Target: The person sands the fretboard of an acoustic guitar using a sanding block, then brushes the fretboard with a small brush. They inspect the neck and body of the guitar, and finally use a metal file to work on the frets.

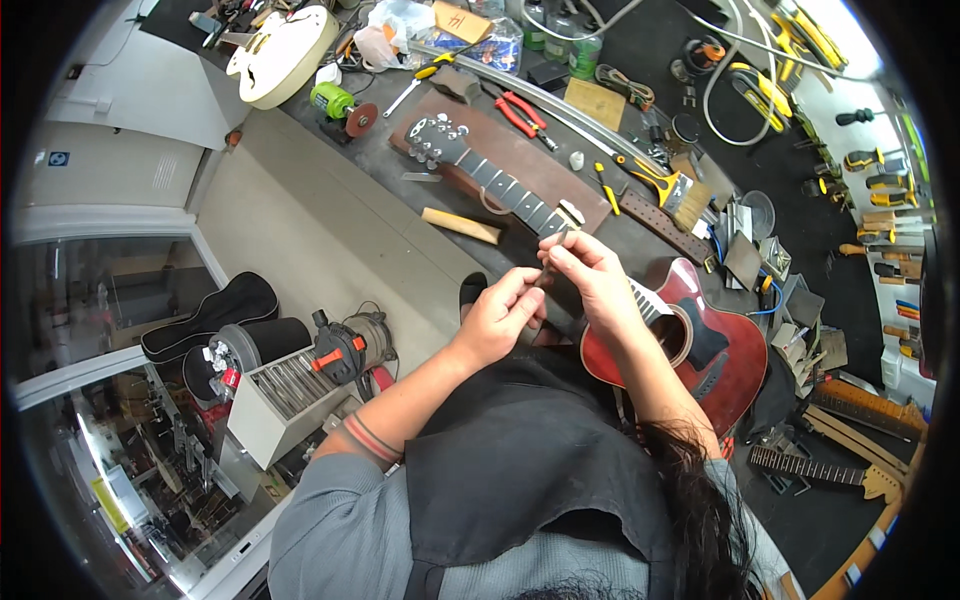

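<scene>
Above the neck of a red acoustic guitar [742, 345], my left hand [503, 308] and my right hand [592, 278] are close together. Both are closed, fingertips pinching a small thin dark piece [548, 268] whose kind I cannot make out. The guitar lies with its body to the right of my right forearm. Its fretted neck [500, 186] runs up and left to a dark headstock [436, 142] with metal tuners. My hands hide the stretch where neck meets body. A wooden stick [461, 225] lies just left of the neck.
Beyond the neck lie red-handled pliers [522, 116], a yellow-handled brush [668, 186] and a green rotary tool [342, 106]. A cream guitar body [290, 56] rests at the far left. More necks [820, 470] lie at right. A vacuum [350, 345] stands lower left.
</scene>
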Demonstrator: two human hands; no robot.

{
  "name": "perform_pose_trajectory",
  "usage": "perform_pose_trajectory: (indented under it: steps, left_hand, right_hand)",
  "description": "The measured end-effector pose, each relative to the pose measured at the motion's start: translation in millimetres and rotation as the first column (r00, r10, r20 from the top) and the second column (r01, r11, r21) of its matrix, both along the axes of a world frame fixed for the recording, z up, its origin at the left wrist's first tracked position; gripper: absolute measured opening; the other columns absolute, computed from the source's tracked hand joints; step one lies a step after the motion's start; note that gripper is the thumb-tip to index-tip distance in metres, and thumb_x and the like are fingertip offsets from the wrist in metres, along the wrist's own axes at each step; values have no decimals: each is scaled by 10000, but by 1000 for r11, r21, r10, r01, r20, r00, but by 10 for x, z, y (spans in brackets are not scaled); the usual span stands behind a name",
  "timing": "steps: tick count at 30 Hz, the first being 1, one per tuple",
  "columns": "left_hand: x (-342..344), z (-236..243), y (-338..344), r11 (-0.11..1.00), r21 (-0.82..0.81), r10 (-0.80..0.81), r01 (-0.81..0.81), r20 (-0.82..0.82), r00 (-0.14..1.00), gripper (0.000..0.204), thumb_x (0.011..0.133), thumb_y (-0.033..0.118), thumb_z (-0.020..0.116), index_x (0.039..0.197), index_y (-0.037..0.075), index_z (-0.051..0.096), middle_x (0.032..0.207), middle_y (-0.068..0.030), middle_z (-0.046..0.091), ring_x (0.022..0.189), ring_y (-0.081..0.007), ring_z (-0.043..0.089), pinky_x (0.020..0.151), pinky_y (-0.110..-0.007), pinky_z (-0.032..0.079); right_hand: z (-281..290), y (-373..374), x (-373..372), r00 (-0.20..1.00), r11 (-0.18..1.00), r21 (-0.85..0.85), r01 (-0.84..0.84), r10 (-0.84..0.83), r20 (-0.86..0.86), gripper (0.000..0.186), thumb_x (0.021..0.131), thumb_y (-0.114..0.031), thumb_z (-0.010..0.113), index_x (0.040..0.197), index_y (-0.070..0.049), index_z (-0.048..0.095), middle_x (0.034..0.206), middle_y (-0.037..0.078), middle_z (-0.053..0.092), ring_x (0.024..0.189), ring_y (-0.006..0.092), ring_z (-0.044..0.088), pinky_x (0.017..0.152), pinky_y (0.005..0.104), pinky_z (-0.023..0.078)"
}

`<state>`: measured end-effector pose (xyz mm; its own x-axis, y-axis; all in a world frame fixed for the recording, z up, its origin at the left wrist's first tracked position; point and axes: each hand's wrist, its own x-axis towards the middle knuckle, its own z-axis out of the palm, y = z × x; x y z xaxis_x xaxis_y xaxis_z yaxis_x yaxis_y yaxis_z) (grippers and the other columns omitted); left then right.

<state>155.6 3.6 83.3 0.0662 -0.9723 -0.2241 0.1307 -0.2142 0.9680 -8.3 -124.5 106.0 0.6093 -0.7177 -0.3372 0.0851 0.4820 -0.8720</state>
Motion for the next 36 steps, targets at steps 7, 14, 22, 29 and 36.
perform_pose_trajectory:
  steps: [7, 14, 22, 29, 36]
  left_hand:
    - [1048, -208, -16, 965, -223, -4, 140, 522, 853, 229, 1022, 79, 754, 1231, -9, 719, 975, -136, 741, 773, -254, 712, 714, -370, 572]
    - [1573, -552, -379, 863, -442, 97, 244, 619, 779, 380, 927, 15, 812, 1295, 10, 717, 880, -104, 736, 640, -229, 689, 617, -369, 561]
    - [1769, -897, -779, 874, -443, 153, 198, 639, 754, 352, 933, -27, 792, 1280, 7, 739, 878, -121, 778, 663, -233, 731, 623, -358, 562]
    - [1655, -1019, -926, 893, -407, 167, 190, 694, 700, 363, 927, -40, 784, 1285, 0, 739, 930, -143, 793, 704, -292, 754, 643, -389, 595]
    - [1527, -1204, -958, 858, -481, 253, 180, 700, 668, 436, 921, -36, 796, 1352, 13, 753, 872, -109, 760, 671, -255, 725, 631, -381, 583]
  right_hand:
    - [-332, 146, 764, 987, 997, 48, 60, -52, -150, 234, 1088, -228, 761, 1184, -15, 751, 1041, 3, 717, 950, 80, 609, 949, 271, 503]
    - [-529, 94, 1300, 952, 974, -42, 222, -226, -205, 192, 1089, -217, 765, 1104, -27, 740, 1096, 27, 758, 923, 76, 641, 863, 270, 513]
    - [-577, -374, 1266, 639, 600, -782, -167, -538, -549, 171, 1028, -111, 748, 1169, -14, 756, 1011, 137, 733, 957, 308, 717, 876, 410, 571]
    - [-910, -495, 1244, 665, 417, -828, -375, -501, -554, 383, 893, -124, 853, 1252, -91, 724, 1260, 112, 684, 1172, 365, 648, 1038, 503, 494]
    - [-1111, -470, 1214, 682, 463, -806, -369, -454, -573, 432, 881, -158, 868, 1282, -99, 719, 1322, 105, 692, 1200, 354, 667, 1070, 500, 504]
